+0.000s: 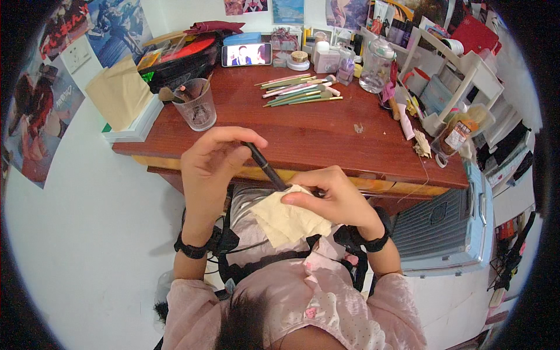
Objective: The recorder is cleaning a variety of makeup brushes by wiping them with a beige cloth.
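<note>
Between my thumb and fingers, my left hand (218,162) pinches the upper end of a slim black-handled stick (266,167), likely a makeup brush. It slants down to the right, and its lower end disappears into a folded beige tissue (291,216). My right hand (334,197) grips that tissue around the hidden end, thumb on top. Both hands are over my lap, just in front of the desk's near edge. On the desk beyond them lies a loose pile of makeup brushes (302,89) with pink, green and gold handles.
A ribbed clear cup (197,105) holding brushes stands at the desk's left, beside a tissue box (135,122). A phone (247,54) showing a video leans at the back. A clear water bottle (377,65) and a white shelf rack (459,78) stand to the right.
</note>
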The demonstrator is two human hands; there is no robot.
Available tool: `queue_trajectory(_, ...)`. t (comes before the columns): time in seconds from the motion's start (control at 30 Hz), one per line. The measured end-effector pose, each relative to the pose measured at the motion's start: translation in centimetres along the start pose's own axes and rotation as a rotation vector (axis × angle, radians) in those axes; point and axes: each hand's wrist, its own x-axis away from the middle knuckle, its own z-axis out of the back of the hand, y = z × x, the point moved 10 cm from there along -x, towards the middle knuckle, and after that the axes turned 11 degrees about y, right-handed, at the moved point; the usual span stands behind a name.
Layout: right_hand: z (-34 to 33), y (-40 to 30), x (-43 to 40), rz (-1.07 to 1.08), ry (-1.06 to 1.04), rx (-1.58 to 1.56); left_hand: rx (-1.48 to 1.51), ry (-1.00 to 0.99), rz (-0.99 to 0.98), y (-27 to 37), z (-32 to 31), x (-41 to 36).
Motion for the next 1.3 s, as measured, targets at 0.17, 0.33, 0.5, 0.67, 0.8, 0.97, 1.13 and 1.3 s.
queue_trajectory(0.17,-0.4,0.9,0.2,-0.099,-0.053,-0.037,0.102,0.082,-0.005,-0.6,1.5,-0.8)
queue_trajectory(0.33,1.6,2.7,0.1,-0.2,0.22,-0.306,0.094,0.087,-0.081,-0.2,2.1,-0.8)
queue_trajectory(0.5,3.8,6.0,0.0,-0.366,0.459,-0.504,0.079,-0.023,-0.165,0.6,-0.2,0.2)
queue_trajectory(0.67,3.7,5.8,-0.1,-0.314,0.491,-0.449,0.068,-0.029,0.033,-0.2,-1.6,0.4)
queue_trajectory(0.8,3.5,6.7,-0.1,-0.261,0.494,-0.348,-0.181,-0.215,0.097,-1.4,-2.9,0.6)
queue_trajectory(0.97,4.1,5.0,-0.3,-0.296,0.486,0.059,-0.422,-0.351,-0.377,1.5,-5.0,1.8)
queue_trajectory(1.13,4.0,2.9,-0.2,-0.088,0.524,0.239,-0.487,-0.22,-0.263,0.8,-3.2,0.6)
queue_trajectory(1.3,4.1,1.8,-0.2,0.024,0.56,0.263,-0.564,0.017,-0.254,1.1,1.4,-1.6)
